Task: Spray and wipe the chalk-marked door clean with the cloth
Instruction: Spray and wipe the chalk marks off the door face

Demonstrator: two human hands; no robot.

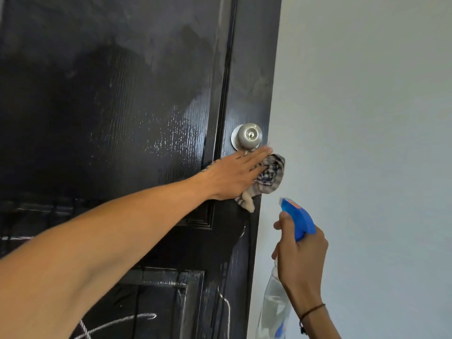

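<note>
Left forearm fills the bottom corner, left hand point(234, 173) flat with fingers straight, pressing the striped cloth point(266, 178) on the black door point(122, 106) edge just under the knob point(248, 137). Right hand point(302, 258) grips the spray bottle point(276, 307), blue nozzle up near the cloth. Chalk marks point(117, 322) low on the door, wall point(367, 118) beside it

Black door point(122, 106) wet, glossy around knob point(247, 137); white chalk marks low. Striped cloth point(269, 177) bunched just below knob. Blue-headed clear spray bottle point(297, 222) upright, below-right of knob.
</note>
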